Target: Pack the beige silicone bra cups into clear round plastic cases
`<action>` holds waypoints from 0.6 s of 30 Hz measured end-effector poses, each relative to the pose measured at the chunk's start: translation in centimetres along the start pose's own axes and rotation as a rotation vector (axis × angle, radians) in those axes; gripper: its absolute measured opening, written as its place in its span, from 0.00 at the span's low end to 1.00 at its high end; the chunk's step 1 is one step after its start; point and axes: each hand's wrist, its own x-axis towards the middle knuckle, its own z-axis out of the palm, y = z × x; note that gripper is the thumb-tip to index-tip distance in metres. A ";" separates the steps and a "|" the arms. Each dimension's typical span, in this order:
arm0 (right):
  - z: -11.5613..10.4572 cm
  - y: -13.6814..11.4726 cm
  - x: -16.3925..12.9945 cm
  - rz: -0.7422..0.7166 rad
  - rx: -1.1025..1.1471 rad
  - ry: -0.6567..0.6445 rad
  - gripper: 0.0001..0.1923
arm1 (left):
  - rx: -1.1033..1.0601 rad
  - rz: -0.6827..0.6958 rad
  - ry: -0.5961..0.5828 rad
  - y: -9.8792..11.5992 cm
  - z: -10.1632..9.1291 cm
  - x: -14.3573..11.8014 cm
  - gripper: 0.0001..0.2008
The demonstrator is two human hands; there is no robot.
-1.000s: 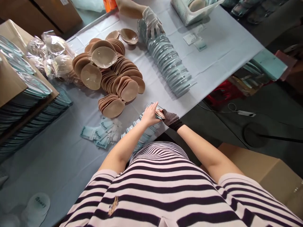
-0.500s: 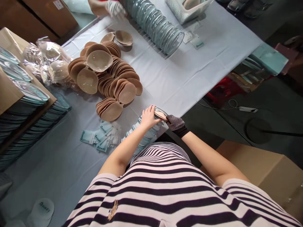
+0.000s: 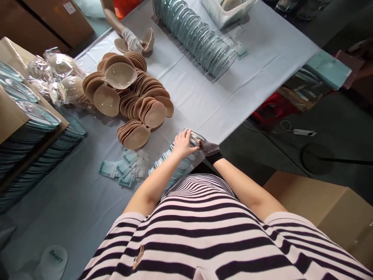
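Observation:
A stack of clear plastic shells (image 3: 166,160) lies along the table edge in front of me, its far end between my hands. My left hand (image 3: 183,144), bare, curls its fingers over the end shell, with the thumb toward the right. My right hand (image 3: 210,150), in a dark dotted glove, is closed at that shell's right rim. A sliver of a beige bra cup (image 3: 196,137) shows between the hands; most of it is hidden. Beyond, rows of beige adhesive bra cups (image 3: 135,138) rest on the white table cover. Small printed "beauty" packets (image 3: 125,171) lie left of the stack.
A co-worker's gloved hand (image 3: 132,41) holds a cup pair across the table. A long row of clear shells (image 3: 198,39) and a white basket (image 3: 225,17) stand at the back. Bagged cups (image 3: 62,76) and a carton of shells (image 3: 35,116) are left; a cardboard box (image 3: 309,206) is right.
My right hand has shifted slightly left, and less of the beige cup shows between my hands. The co-worker's hand has come down onto the far cup pair and tilted it.

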 end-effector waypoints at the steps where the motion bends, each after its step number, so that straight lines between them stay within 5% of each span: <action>1: -0.2 0.1 0.1 -0.002 0.007 -0.033 0.22 | 0.001 0.003 0.003 0.0 0.0 0.0 0.49; 4: -1.0 0.5 0.1 0.058 0.052 -0.190 0.25 | -0.003 0.020 0.005 0.1 0.1 -0.2 0.49; 7: -1.7 0.8 -0.1 0.128 0.322 -0.372 0.29 | -0.009 0.031 0.003 -0.1 0.0 -0.4 0.48; 10: -1.8 0.9 -0.8 0.232 0.538 -0.353 0.26 | -0.020 0.040 0.002 -0.4 -0.3 -0.3 0.47; 14: -1.7 0.5 -1.7 0.171 0.190 -0.155 0.17 | -0.039 0.050 0.014 0.1 -0.2 -0.2 0.45; 18: -3.2 -0.1 -1.6 0.041 -0.092 -0.218 0.19 | -0.046 0.102 0.050 1.2 0.1 -0.4 0.43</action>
